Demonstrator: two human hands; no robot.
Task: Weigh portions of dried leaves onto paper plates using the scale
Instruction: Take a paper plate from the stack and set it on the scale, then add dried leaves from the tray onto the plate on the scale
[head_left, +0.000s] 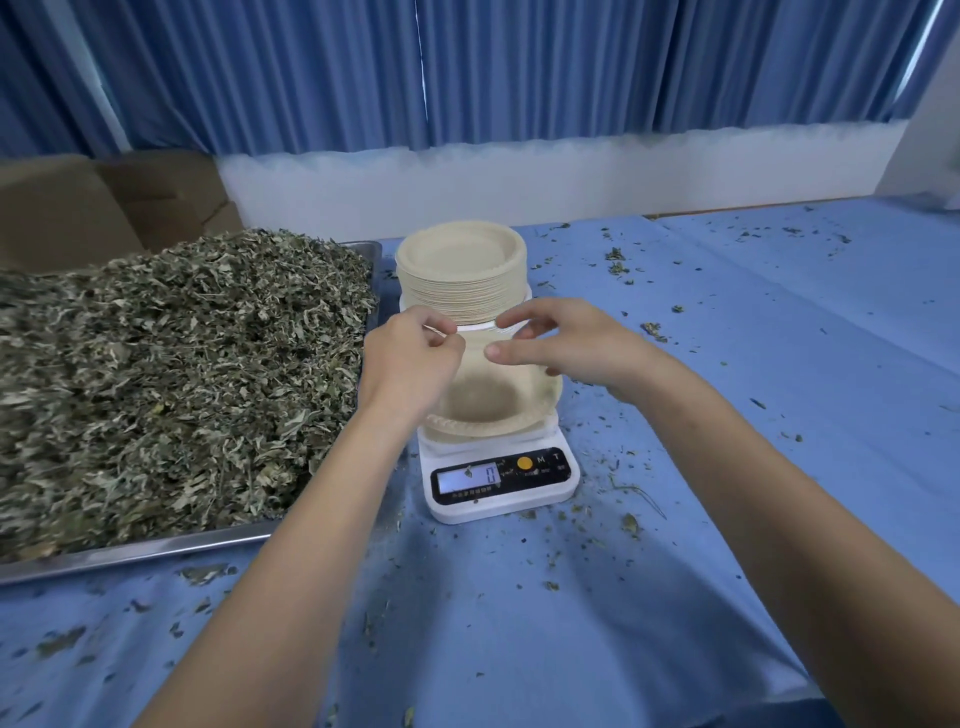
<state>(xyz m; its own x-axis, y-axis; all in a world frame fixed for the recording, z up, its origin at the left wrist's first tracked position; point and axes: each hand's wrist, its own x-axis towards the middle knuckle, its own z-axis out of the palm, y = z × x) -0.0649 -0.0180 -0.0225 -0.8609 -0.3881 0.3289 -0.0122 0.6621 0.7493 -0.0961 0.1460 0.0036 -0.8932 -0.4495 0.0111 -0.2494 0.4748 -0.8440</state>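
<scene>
A blue-clothed tabletop (519, 623), littered with leaf crumbs; nearest, the scale (501, 480) reads zero under an empty paper plate (488, 410) (settle it centred before adding dried leaves (171, 374)); left hand (410, 364) pinches something thin at the plate's far edge, right hand (561, 343) loosely spread, touching there; beyond, the plate stack (460, 270).

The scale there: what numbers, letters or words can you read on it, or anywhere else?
"0" on the scale's lit display.
"M" and "T" beside the orange button.
Small print under the display and buttons: too blurred to read.
Nothing else in view carries writing.
</scene>
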